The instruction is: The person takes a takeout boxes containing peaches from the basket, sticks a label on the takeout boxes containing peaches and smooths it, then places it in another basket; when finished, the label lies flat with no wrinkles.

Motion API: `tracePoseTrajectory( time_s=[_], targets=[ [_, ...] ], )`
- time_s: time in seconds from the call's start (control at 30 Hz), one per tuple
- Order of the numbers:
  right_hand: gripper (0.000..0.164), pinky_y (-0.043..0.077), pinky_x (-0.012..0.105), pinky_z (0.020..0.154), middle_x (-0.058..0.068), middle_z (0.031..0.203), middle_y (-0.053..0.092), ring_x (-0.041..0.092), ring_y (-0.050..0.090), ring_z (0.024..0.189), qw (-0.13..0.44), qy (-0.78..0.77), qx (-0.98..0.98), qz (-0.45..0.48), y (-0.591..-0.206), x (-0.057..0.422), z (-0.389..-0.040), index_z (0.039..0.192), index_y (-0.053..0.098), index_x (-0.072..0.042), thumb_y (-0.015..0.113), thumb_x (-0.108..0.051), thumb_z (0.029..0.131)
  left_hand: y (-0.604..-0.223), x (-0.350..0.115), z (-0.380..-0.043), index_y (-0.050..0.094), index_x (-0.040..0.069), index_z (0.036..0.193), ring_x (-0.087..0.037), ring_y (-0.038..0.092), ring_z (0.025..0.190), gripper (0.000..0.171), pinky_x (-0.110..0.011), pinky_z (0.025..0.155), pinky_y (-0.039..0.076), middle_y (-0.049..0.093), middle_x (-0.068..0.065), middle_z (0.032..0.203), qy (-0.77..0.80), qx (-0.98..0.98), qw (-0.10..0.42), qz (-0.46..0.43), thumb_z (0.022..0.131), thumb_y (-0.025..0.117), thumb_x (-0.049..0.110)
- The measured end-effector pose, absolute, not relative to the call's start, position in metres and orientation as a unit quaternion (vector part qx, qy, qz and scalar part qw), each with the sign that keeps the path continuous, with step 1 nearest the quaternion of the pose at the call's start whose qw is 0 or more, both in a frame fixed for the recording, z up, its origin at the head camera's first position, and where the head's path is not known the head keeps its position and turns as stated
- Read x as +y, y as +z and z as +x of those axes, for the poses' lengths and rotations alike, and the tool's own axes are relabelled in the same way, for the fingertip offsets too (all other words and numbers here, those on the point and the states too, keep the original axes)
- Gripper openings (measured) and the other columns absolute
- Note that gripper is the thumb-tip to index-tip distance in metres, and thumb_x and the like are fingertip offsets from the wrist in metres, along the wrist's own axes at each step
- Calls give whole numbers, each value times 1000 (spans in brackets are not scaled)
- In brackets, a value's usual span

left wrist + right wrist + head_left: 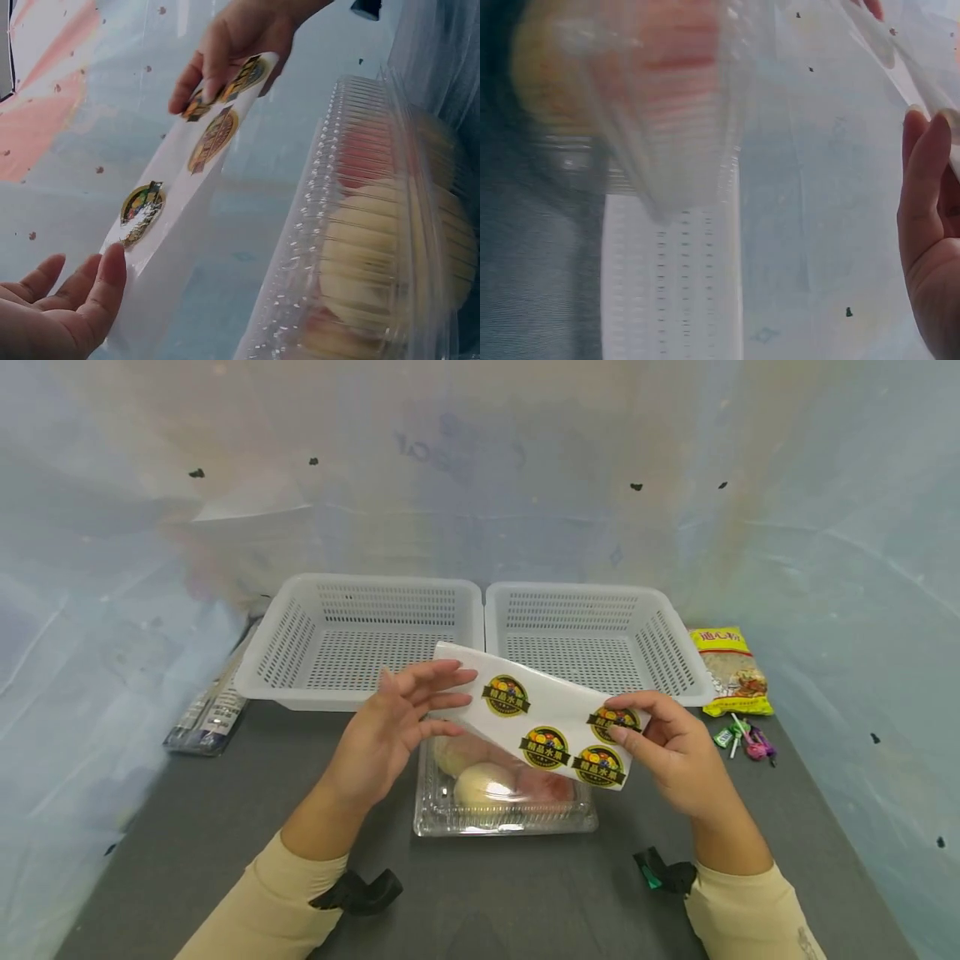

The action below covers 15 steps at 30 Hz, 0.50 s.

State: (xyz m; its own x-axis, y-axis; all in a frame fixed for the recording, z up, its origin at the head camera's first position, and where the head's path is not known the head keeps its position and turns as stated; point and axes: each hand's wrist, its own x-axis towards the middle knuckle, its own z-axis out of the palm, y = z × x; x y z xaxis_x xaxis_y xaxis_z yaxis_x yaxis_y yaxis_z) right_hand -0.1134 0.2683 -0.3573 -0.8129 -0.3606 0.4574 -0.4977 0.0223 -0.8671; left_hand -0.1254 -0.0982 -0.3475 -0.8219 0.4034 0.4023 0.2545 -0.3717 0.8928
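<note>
A white sheet of round fruit stickers [555, 706], black and gold with several stickers on it, is held slanted above a clear plastic clamshell box [442, 818]. My right hand [678, 760] pinches the sheet's right end between thumb and fingers. At its left end, my left hand [375, 735] has its fingers spread and extended, and in the left wrist view a fingertip [112, 262] seems to touch the sheet's edge. Inside the closed box lie pale yellow round fruit [483, 787] and reddish ones, partly hidden by the sheet.
Two white perforated baskets [375, 700] stand side by side behind the box. Packaged items [213, 710] in clear wrap lie at left. To the right are a yellow food bag [731, 672] and several wrapped lollipops [742, 739]. Plastic sheeting surrounds the grey table [510, 893].
</note>
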Motion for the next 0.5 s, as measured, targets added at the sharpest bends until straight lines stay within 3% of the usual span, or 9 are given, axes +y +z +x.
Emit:
tracePoseTrajectory(
  time_s=[0.2, 0.5],
  targets=[
    [39, 63, 31, 79, 20, 120, 68, 21, 74, 94, 63, 637, -702, 313, -350, 262, -124, 132, 60, 14, 56, 29, 96, -351, -96, -127, 48, -8, 156, -52, 54, 133, 77, -50, 97, 58, 51, -27, 158, 761, 584, 43, 281, 117, 33, 57],
    [39, 63, 31, 78, 19, 124, 67, 21, 74, 95, 37, 629, -701, 334, -345, 254, -136, 135, 59, 14, 54, 28, 98, -356, -99, -131, 46, -11, 156, -52, 55, 131, 83, -49, 95, 58, 51, -25, 159, 746, 603, 42, 279, 117, 31, 60]
  ],
)
